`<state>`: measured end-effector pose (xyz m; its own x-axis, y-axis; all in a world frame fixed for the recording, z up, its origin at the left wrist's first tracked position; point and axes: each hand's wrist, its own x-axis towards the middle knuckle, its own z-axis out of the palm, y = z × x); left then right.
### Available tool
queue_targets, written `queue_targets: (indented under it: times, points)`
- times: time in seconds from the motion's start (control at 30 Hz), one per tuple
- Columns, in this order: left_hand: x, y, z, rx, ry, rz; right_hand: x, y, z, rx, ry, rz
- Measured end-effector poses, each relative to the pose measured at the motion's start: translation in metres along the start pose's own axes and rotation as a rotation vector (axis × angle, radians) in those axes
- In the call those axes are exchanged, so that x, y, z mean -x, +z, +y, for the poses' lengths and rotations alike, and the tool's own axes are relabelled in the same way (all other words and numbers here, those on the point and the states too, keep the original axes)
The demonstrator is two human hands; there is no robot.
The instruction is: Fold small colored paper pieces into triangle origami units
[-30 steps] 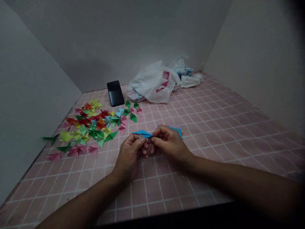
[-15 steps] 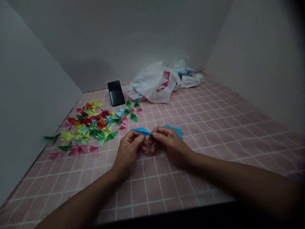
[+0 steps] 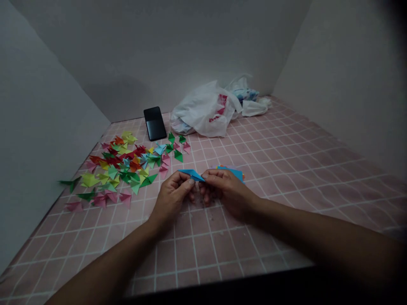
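Observation:
A folded blue paper triangle [image 3: 191,174] is pinched between my left hand [image 3: 171,200] and my right hand [image 3: 224,190], its edges held by the thumbs and fingertips. Just behind my right hand lie more blue paper pieces [image 3: 231,171] with a bit of orange showing at their edge, partly hidden by my fingers. To the left of my hands spreads a pile of several folded paper triangles [image 3: 127,166] in green, red, yellow, pink and blue.
A black smartphone [image 3: 154,123] lies at the back of the pink grid-patterned mat [image 3: 270,220]. A white plastic bag [image 3: 203,113] sits to its right, with more plastic behind it. Grey walls [image 3: 343,63] rise behind and on both sides.
The blue triangle has shifted slightly upward between my fingertips, and my right hand has dropped a little lower. The paper pile, phone and bag stay in place.

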<state>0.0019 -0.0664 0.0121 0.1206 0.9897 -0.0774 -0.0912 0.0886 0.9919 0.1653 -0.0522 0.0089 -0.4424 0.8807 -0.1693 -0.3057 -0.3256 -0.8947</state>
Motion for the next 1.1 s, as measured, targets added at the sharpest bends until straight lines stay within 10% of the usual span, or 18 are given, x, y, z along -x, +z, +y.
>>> queue_targets:
  times: [0.53,1.1]
  points:
    - [-0.0056,-0.0087,0.0067,-0.066,0.012,-0.136,-0.0009,-0.0018,0.0026,0.035,0.008,-0.026]
    - [0.0020,-0.0002,0.0045,0.097,-0.143,0.000,0.0010,0.0044,-0.0009,0.242,-0.018,0.042]
